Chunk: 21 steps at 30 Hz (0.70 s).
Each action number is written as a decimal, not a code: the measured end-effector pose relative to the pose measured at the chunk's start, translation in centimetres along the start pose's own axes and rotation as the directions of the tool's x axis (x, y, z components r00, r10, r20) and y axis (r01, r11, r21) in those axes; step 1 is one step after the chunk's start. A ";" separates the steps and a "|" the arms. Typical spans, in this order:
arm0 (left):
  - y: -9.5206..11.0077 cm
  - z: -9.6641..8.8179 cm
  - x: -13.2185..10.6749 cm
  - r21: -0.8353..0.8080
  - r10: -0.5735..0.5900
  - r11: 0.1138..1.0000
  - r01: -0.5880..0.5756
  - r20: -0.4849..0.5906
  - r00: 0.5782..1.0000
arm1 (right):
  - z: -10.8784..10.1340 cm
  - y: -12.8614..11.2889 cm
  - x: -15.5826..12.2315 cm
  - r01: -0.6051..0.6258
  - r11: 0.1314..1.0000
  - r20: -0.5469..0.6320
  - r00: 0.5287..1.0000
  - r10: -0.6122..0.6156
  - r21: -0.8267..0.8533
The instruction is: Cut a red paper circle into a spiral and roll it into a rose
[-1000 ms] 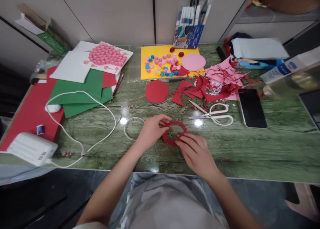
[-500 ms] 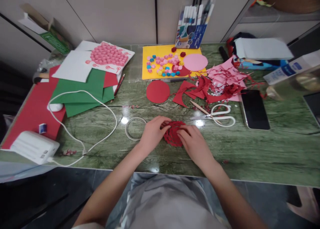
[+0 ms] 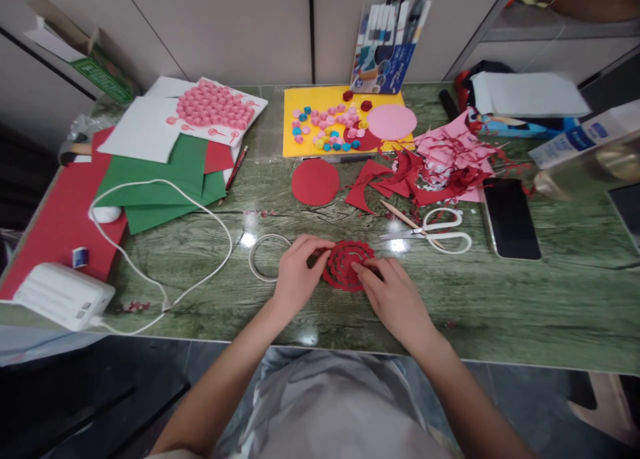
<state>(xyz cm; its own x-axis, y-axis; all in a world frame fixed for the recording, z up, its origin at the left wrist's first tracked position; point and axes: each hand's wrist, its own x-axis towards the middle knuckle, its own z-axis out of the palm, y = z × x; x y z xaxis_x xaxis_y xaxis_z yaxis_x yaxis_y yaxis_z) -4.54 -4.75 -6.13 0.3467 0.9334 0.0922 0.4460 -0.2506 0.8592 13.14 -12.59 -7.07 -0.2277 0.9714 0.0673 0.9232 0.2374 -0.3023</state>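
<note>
Between my hands, a round red paper spiral with a wavy edge lies nearly flat on the table. My left hand pinches its upper left edge between thumb and fingers. From the right, my right hand has thumb and fingertips closed on the spiral's inner turns. A roll of clear tape lies beside my left hand. Above the spiral sits a plain red paper circle. White-handled scissors rest beyond my right hand, across a wooden pencil.
Red paper scraps and a phone are at the right. Yellow paper bearing small paper roses lies at the back, with a marker pack behind. Green sheets, a white cable and a charger occupy the left.
The spiral has settled flatter and rounder, with its rings more evenly spread. My left hand has shifted slightly left to its edge; my right hand has moved little.
</note>
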 end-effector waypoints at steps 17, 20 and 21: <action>0.9 -1.2 -4.9 0.296 0.215 0.924 -0.242 0.123 0.969 | -1.3 0.6 -1.6 -0.027 0.998 -0.118 0.992 0.035 0.063; 3.5 -3.8 -5.7 0.168 0.224 0.958 -0.233 0.068 0.972 | -1.6 0.7 -1.7 -0.039 0.997 -0.106 0.993 0.047 0.073; 4.3 -4.9 -6.5 0.144 0.259 0.954 -0.264 0.049 0.965 | -1.6 0.7 -1.7 -0.032 0.997 -0.087 0.995 0.038 0.068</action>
<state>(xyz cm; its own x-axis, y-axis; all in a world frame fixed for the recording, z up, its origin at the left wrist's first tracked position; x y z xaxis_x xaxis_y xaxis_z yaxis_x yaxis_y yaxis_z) -8.96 -10.60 -0.56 0.4907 0.8227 0.2871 0.4525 -0.5222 0.7229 14.65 -14.06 -5.86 -0.1647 0.9765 0.1388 0.9069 0.2052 -0.3680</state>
